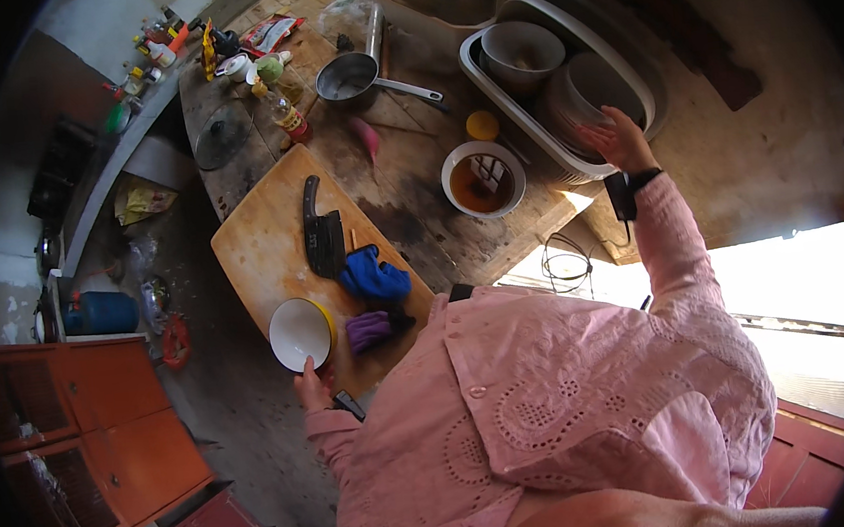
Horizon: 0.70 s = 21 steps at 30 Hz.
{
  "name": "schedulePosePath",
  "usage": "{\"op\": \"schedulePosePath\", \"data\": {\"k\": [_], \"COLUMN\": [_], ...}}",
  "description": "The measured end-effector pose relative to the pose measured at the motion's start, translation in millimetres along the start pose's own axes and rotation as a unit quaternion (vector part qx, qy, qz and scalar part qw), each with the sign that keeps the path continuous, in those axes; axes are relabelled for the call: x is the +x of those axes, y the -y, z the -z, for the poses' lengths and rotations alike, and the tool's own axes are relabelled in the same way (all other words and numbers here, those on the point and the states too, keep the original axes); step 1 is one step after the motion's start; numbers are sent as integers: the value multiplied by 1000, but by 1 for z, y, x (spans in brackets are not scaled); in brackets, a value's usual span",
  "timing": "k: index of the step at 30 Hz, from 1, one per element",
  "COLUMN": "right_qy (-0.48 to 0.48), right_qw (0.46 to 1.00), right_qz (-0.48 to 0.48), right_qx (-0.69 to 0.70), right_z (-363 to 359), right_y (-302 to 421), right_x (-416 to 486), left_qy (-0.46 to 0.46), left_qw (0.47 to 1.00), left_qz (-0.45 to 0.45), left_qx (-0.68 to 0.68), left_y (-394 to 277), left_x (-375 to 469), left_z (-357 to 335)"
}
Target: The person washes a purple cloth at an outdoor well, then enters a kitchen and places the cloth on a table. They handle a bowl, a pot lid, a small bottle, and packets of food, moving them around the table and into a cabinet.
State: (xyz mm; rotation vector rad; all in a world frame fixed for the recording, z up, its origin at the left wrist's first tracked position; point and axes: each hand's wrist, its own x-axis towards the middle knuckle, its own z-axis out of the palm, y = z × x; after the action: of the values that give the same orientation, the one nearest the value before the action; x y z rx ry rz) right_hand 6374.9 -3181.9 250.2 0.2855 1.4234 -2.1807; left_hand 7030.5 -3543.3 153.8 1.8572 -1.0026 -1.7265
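Note:
My left hand [314, 388] grips the near rim of a white bowl [300, 336] with a yellow outside, its inside facing up. The bowl is at the left edge of a wooden cutting board [262, 240]. A cleaver [323, 231] lies on the board beside a bundled blue cloth [375, 275] and a purple cloth [369, 331]. To the right, my right hand [616, 139] is spread with nothing in it. It is by the bowls [599, 90] in an oval white plastic tub [477, 70]; whether it touches them I cannot tell.
On the wooden table [420, 241] stand a bowl of brown liquid [480, 191], a yellow lid [482, 126], a small saucepan [347, 80], a bottle [287, 117] and a glass lid [221, 136]. A pinkish-purple vegetable [364, 137] lies between. Black cable [569, 269] hangs off the table's right edge.

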Motion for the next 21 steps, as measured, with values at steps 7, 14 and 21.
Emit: {"op": "schedulePosePath", "data": {"k": [7,14,21], "right_qy": [-253,-198,-168], "right_qw": [549,619,625], "right_qz": [595,495,486], "right_qx": [-529,-576,-587], "right_z": [-6,33,22], "right_y": [119,100,93], "right_x": [-6,65,45], "left_qy": [28,44,60], "left_qw": [998,993,985], "left_qz": [24,3,-40], "left_qx": [-45,-105,-157], "left_y": [5,12,5], "left_x": [14,27,22], "left_z": [-3,-2,-8]}}
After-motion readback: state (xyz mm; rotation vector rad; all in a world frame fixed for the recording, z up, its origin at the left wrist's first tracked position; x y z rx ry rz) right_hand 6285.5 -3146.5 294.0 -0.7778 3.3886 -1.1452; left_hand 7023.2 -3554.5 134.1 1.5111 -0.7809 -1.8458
